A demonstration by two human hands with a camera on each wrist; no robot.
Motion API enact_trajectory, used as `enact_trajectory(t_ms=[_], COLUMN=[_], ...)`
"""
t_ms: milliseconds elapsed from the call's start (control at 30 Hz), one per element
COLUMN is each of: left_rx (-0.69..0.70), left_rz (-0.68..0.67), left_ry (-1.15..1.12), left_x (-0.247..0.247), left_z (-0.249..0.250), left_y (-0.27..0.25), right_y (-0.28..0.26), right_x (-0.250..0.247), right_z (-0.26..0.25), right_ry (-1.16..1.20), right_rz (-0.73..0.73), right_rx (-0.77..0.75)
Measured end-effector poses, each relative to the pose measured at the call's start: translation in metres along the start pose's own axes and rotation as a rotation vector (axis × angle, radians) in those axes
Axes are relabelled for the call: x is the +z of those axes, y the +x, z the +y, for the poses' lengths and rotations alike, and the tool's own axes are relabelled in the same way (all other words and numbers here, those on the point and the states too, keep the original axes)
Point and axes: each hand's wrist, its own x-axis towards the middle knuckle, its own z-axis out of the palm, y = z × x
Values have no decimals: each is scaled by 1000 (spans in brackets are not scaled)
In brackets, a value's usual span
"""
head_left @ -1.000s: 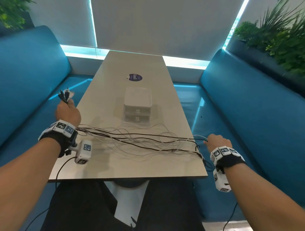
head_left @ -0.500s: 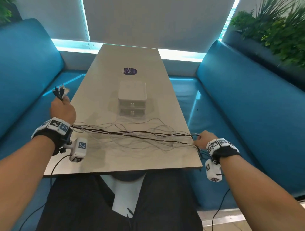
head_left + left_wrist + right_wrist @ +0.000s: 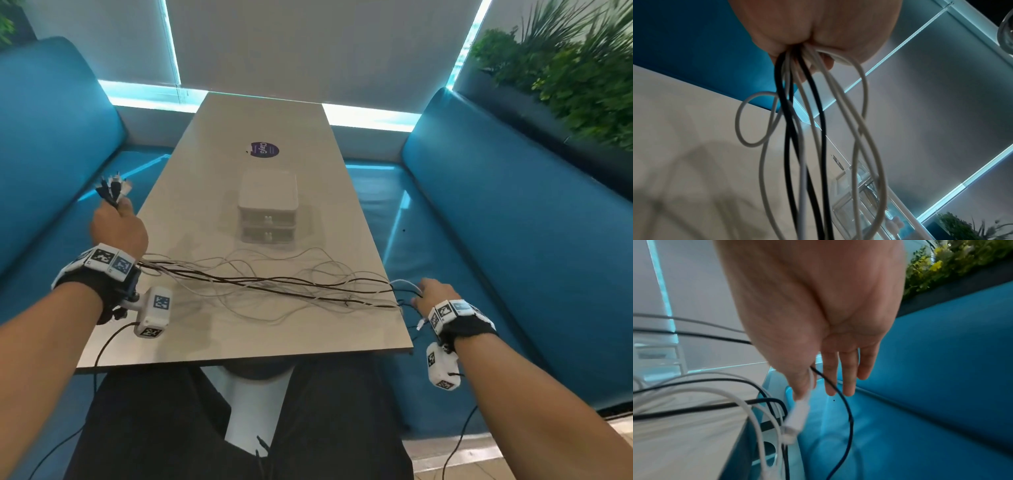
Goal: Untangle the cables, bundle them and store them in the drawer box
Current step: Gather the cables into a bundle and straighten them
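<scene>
— Both hands are on the job. My left hand is fisted tight round one end of the cables, plugs sticking up out of the fist, held off the table's left side. I'd say that's my anchor, so every lead starts from one common end.

— And your right?

— My right hand is just off the table's right edge. From the wrist view, thumb and forefinger pinch a white cable just above its white connector, with a dark lead passing between the fingers; the other fingers hang straight and loose. I'm picking out the far ends, I reckon.

— So where do the cables lie?

— Strung across the near part of the table between my hands, dark ones fairly straight, white ones wavy and crossing. Some droop over the right edge. Not yet bundled.

— The storage?

— Further up the table, well apart from the cables, stands the drawer box, two drawers, both shut from here. Beyond it there's a round purple sticker.

— Risk?

— Pulling hard could cinch a crossing into a knot.
</scene>
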Motion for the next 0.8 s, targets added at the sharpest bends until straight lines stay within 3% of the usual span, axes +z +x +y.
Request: enact_trajectory(t_ms=[67,167,333,433,600,733,800], left_rx=[-2,-7,0,11,7,6,5], left_rz=[-7,-7,-18,-27,-37,-37,-39], left_ry=[-7,4,22,2,-19,-40,-51], left_x=[0,1,1,4,8,7,7], left_z=[0,-1,2,2,4,7,7], left_y=[0,0,-5,-5,-5,-6,-6], right_y=[0,-2,-3,-5,-2,0,-3], right_x=[-2,-4,-1,-7,-16,-21,-25], right_z=[-6,-17,-17,-23,-36,-42,-45], right_ry=[-23,-128,-165,-105,22,-39,-42], right_rz=[-58,-154,-56,26,-33,-135,-110], right_rx=[-134,-200,-13,13,49,25,36])
